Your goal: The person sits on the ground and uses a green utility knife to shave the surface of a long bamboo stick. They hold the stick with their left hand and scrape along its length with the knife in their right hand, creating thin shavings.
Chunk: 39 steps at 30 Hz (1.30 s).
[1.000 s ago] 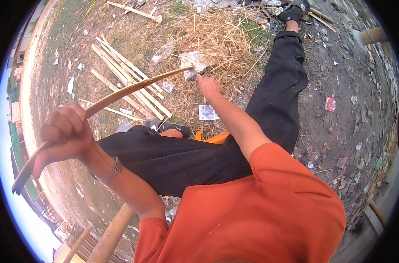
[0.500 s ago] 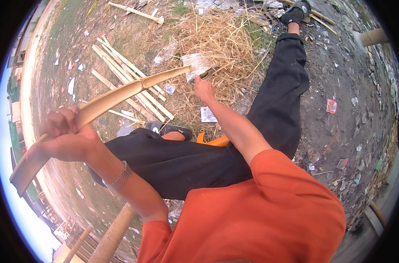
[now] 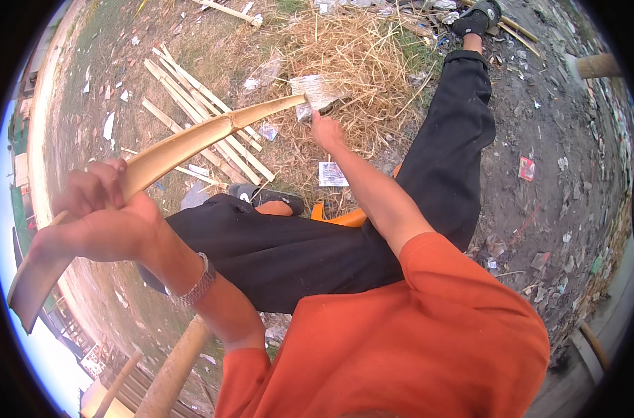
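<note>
Bamboo strip point(image 3: 171, 155), grasped by left fingers point(image 3: 87, 188), partly hides slats point(image 3: 180, 97); straw point(image 3: 362, 59) flanks right fingers point(image 3: 320, 125), grip unclear.

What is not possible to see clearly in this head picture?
In the head view:
Whatever the right hand may hold: the hand itself hides it.
Gripped part of the bamboo strip: covered by left hand.
The rest of the orange object: behind black trousers.
One end of the thick pole: beyond the lower edge.

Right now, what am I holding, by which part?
Your left hand grips a curved yellow bamboo strip near its left end; any hold by your right hand is unclear.
</note>
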Each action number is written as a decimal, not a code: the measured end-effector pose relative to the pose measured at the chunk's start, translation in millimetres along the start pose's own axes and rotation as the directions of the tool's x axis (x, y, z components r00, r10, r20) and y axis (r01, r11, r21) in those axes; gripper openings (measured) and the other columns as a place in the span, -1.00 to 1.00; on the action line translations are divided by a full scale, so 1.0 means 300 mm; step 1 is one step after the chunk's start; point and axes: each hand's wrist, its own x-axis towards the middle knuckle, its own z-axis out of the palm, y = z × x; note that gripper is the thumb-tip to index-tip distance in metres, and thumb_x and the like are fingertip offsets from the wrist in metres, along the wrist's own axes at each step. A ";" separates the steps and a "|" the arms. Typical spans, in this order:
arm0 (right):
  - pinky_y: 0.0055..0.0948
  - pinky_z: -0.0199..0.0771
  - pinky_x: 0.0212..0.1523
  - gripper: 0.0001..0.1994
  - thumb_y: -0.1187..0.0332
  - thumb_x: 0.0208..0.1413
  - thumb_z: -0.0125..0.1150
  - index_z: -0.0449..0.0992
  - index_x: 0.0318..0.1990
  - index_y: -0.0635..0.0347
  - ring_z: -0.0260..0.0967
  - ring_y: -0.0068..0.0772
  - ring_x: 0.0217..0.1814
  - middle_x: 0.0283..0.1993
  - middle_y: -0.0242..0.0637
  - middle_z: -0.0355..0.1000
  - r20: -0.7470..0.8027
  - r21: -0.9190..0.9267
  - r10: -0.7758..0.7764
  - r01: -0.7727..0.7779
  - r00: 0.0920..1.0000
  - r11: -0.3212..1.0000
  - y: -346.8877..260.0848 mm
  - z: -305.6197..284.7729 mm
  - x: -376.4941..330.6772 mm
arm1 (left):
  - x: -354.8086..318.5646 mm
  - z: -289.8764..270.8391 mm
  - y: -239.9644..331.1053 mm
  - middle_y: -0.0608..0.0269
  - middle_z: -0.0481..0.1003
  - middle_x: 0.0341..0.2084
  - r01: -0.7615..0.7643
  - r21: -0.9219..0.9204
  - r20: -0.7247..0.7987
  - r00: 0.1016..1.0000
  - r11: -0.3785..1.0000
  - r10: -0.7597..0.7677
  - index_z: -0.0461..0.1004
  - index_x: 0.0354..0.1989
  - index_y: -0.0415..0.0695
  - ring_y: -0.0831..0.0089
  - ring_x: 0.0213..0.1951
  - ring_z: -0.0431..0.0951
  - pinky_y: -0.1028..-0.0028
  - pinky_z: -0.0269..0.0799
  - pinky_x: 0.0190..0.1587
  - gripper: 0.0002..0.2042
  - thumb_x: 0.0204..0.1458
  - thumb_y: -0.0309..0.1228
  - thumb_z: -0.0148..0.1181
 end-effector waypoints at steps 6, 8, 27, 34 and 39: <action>-0.08 0.32 0.03 -0.35 -0.07 0.22 -0.39 0.50 -0.14 0.40 0.35 0.12 0.03 -0.07 0.18 0.40 0.026 -0.013 -0.018 0.018 0.999 1.000 -0.021 -0.011 -0.016 | -0.006 -0.010 0.002 0.35 -0.08 -0.81 0.002 0.053 -0.052 0.999 0.999 0.001 -0.11 -0.76 0.01 0.48 -0.73 -0.12 0.39 0.19 -0.47 -0.30 -0.16 0.48 -0.59; -0.07 0.33 0.02 -0.33 -0.08 0.22 -0.39 0.50 -0.16 0.41 0.36 0.12 0.01 -0.09 0.19 0.40 0.057 -0.025 -0.050 0.051 0.997 0.998 -0.033 -0.011 -0.016 | -0.005 -0.007 0.001 0.36 -0.08 -0.82 -0.006 0.053 -0.054 0.998 0.999 0.009 -0.10 -0.76 0.01 0.48 -0.73 -0.12 0.40 0.19 -0.47 -0.31 -0.15 0.48 -0.58; 0.01 0.32 -0.39 -0.24 -0.08 0.24 -0.36 0.38 -0.74 0.46 0.30 0.18 -0.63 -0.76 0.16 0.26 0.044 0.126 -0.492 0.484 0.870 0.866 -0.170 -0.210 -0.362 | -0.034 0.004 0.003 0.39 -0.11 -0.80 -0.051 0.032 0.005 0.999 0.998 0.051 -0.10 -0.77 0.02 0.52 -0.74 -0.16 0.48 0.01 -0.54 -0.28 -0.23 0.53 -0.47; 0.00 0.37 -0.37 -0.26 -0.06 0.25 -0.37 0.45 -0.68 0.46 0.36 0.21 -0.55 -0.70 0.22 0.31 0.034 0.133 -0.470 0.462 0.882 0.877 -0.174 -0.196 -0.355 | -0.035 0.003 0.008 0.43 -0.08 -0.84 -0.015 -0.044 0.055 0.998 0.999 0.018 -0.07 -0.79 0.04 0.54 -0.75 -0.09 0.47 0.04 -0.53 -0.32 -0.09 0.46 -0.45; -0.03 0.36 -0.41 -0.25 -0.05 0.25 -0.37 0.43 -0.71 0.46 0.33 0.19 -0.64 -0.80 0.14 0.24 -0.006 0.148 -0.484 0.480 0.875 0.865 -0.158 -0.151 -0.360 | -0.052 0.011 0.022 0.43 -0.08 -0.84 -0.013 0.004 -0.017 1.000 1.000 0.014 -0.09 -0.78 0.04 0.54 -0.76 -0.10 0.48 0.04 -0.54 -0.33 -0.09 0.45 -0.44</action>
